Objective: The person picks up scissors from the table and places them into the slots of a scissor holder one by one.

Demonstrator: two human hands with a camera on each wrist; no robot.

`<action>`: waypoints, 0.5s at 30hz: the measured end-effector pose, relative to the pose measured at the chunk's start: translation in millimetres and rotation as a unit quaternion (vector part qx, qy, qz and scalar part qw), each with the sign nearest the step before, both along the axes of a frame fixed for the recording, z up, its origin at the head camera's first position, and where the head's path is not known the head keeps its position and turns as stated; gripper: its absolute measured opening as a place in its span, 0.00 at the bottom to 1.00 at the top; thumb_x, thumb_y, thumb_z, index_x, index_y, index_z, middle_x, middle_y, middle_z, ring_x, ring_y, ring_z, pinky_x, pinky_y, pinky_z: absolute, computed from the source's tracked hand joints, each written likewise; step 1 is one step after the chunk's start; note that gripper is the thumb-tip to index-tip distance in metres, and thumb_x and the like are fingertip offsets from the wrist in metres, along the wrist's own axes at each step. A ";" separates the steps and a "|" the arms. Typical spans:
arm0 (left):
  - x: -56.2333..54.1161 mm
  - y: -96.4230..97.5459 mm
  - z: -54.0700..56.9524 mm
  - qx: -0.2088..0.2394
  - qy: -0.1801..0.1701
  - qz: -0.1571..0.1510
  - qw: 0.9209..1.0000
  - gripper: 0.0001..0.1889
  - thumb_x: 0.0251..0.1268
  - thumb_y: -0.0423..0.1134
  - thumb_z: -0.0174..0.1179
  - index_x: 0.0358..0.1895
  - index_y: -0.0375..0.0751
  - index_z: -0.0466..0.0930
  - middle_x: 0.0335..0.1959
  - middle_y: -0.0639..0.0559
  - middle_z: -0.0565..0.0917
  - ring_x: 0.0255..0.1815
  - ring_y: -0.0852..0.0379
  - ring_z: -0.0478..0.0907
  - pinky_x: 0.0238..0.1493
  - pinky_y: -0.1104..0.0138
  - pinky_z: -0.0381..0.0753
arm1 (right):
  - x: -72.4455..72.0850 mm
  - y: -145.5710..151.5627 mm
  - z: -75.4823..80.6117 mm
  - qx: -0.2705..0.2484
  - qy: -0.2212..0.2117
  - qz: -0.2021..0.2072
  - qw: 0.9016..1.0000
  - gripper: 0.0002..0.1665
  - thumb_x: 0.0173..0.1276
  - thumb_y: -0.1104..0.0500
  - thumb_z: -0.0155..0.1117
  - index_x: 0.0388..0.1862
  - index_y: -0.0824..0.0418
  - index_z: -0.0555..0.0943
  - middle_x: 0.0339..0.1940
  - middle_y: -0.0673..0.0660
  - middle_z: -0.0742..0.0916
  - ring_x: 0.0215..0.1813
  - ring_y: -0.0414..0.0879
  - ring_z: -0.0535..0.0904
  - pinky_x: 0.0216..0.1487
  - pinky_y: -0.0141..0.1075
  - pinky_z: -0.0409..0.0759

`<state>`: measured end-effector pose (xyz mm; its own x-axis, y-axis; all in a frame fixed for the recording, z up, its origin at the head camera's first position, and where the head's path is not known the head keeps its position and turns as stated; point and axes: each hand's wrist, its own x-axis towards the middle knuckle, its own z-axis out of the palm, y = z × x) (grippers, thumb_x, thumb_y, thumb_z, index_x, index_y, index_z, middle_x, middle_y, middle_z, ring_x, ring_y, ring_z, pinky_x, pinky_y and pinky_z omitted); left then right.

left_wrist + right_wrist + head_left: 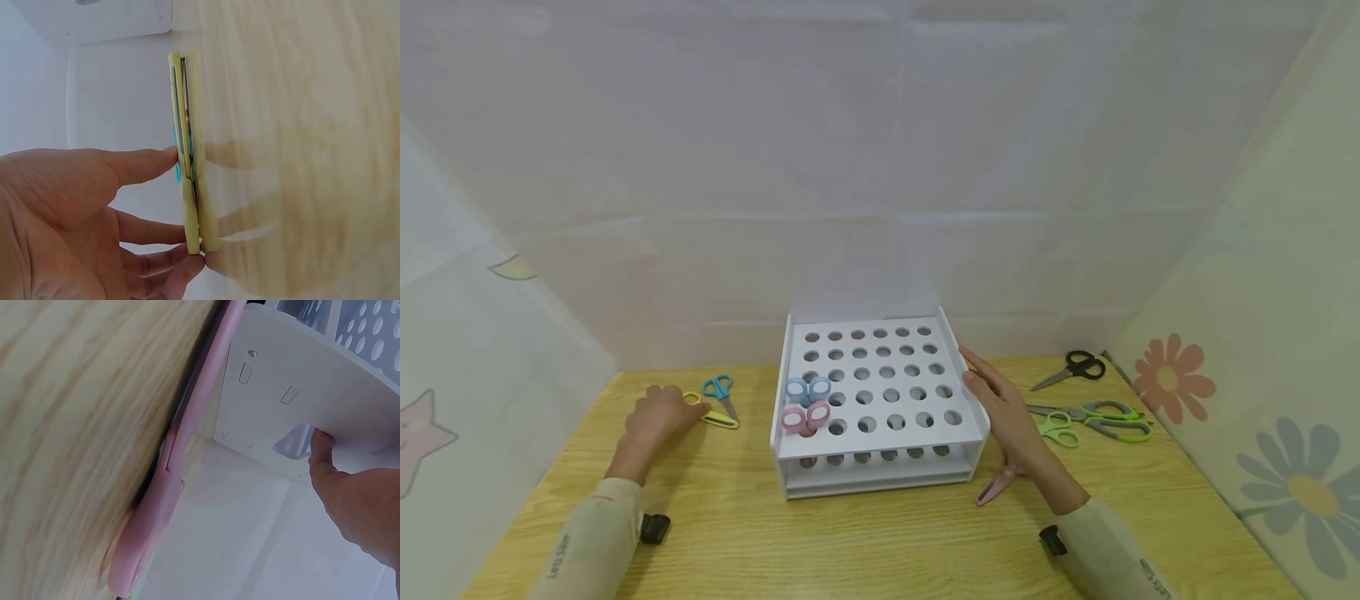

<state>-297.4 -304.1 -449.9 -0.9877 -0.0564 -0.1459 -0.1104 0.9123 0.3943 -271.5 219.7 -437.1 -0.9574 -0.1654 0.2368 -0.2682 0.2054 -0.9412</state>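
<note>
My left hand (pixel 658 414) holds a small pair of yellow scissors (pixel 721 420) low over the table, thumb on one face and fingers around the handle end (pixel 191 215). Just behind them lies a pair of blue scissors (pixel 718 388), mostly hidden in the left wrist view. Mid-table stands a white holder (pixel 880 450) with rows of round holes. Light-blue-handled scissors (pixel 808 390) and pink-handled scissors (pixel 806 417) sit in its left column. My right hand (pixel 1011 417) rests against the holder's right side, a fingertip at the side cut-out (pixel 294 442).
Right of the holder lie black scissors (pixel 1081 365), large green-and-grey scissors (pixel 1117 422) and small green scissors (pixel 1058 430). Pink scissors (pixel 997 486) lie beneath my right forearm, large in the right wrist view. Hung sheets (pixel 880 150) wall in the wooden table (pixel 880 546).
</note>
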 end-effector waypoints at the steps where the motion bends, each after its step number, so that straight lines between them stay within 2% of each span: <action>1: 0.2 -0.3 0.0 0.001 0.001 0.001 1.000 0.36 0.74 0.58 0.55 0.51 0.16 0.73 0.51 0.14 0.66 0.46 0.21 0.71 0.36 0.40 0.74 | -0.3 0.2 0.0 0.000 0.000 0.000 1.000 0.31 0.83 0.43 0.51 0.81 0.44 0.64 0.69 0.60 0.78 0.56 0.56 0.82 0.46 0.42 0.84; 5: -0.1 -2.1 0.2 0.014 0.004 0.007 1.000 0.29 0.71 0.59 0.58 0.34 0.29 0.74 0.43 0.24 0.70 0.37 0.34 0.71 0.32 0.47 0.71 | -1.1 0.7 0.1 -0.006 -0.001 -0.001 1.000 0.32 0.82 0.43 0.52 0.81 0.46 0.64 0.68 0.60 0.78 0.56 0.58 0.82 0.46 0.42 0.84; 8: -1.4 -4.0 0.0 0.031 0.004 0.013 0.999 0.26 0.69 0.58 0.61 0.30 0.35 0.72 0.38 0.32 0.71 0.34 0.40 0.68 0.33 0.49 0.68 | -1.5 0.8 0.2 -0.009 0.000 -0.002 1.000 0.32 0.82 0.43 0.52 0.81 0.47 0.64 0.69 0.60 0.78 0.57 0.60 0.81 0.46 0.42 0.84; 9: -2.6 -5.2 -0.4 0.037 0.005 0.013 0.999 0.27 0.68 0.58 0.62 0.31 0.33 0.73 0.37 0.33 0.72 0.34 0.40 0.68 0.33 0.49 0.69 | -1.5 0.7 0.2 -0.009 0.001 -0.003 1.000 0.32 0.82 0.43 0.52 0.81 0.48 0.64 0.69 0.61 0.78 0.57 0.60 0.81 0.46 0.42 0.84; 12: -5.4 -8.7 -2.6 0.054 0.012 -0.001 0.998 0.31 0.67 0.57 0.64 0.41 0.23 0.77 0.42 0.27 0.77 0.38 0.37 0.73 0.38 0.47 0.74 | -1.3 0.1 0.5 -0.008 0.002 -0.003 1.000 0.32 0.82 0.44 0.52 0.81 0.48 0.64 0.69 0.60 0.77 0.58 0.61 0.81 0.46 0.41 0.84; 15: -7.3 -11.4 -5.8 0.065 0.012 -0.019 0.998 0.39 0.67 0.57 0.65 0.53 0.14 0.73 0.52 0.20 0.76 0.47 0.31 0.76 0.46 0.43 0.77 | -0.7 -0.6 0.8 -0.007 0.002 -0.003 1.000 0.32 0.82 0.43 0.52 0.81 0.47 0.64 0.69 0.60 0.77 0.57 0.61 0.81 0.46 0.42 0.84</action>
